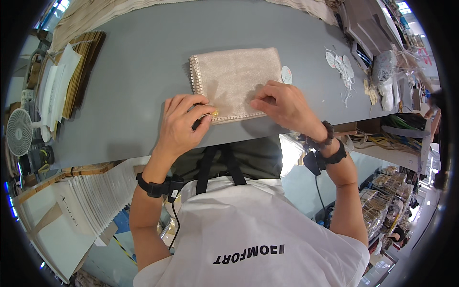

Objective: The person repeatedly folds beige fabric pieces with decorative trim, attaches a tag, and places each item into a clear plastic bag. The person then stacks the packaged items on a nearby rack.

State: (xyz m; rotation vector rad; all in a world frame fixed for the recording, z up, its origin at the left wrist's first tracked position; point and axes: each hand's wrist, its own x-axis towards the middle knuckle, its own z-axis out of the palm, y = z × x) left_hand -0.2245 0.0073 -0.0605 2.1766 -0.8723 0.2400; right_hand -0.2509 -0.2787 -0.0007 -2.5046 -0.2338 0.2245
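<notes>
A folded beige cloth (239,76) with a studded or beaded trim down its left side and along its near edge lies flat on the grey table (138,71). At its near left corner, my left hand (181,122) pinches a small gold-coloured piece (214,113) between thumb and forefinger; its exact kind is too small to tell. My right hand (289,106) rests over the near right part of the cloth, its fingers curled and thumb drawn in. Whatever those fingertips hold, if anything, is hidden. A white oval tag (286,75) sticks out beyond the cloth's right edge.
More white tags with strings (342,67) lie to the right on the table. Brown and white card sheets (79,76) and a small white fan (20,131) stand at the left. Beige fabric (119,9) is heaped along the far edge. Below the right side sits an open shelf (397,143).
</notes>
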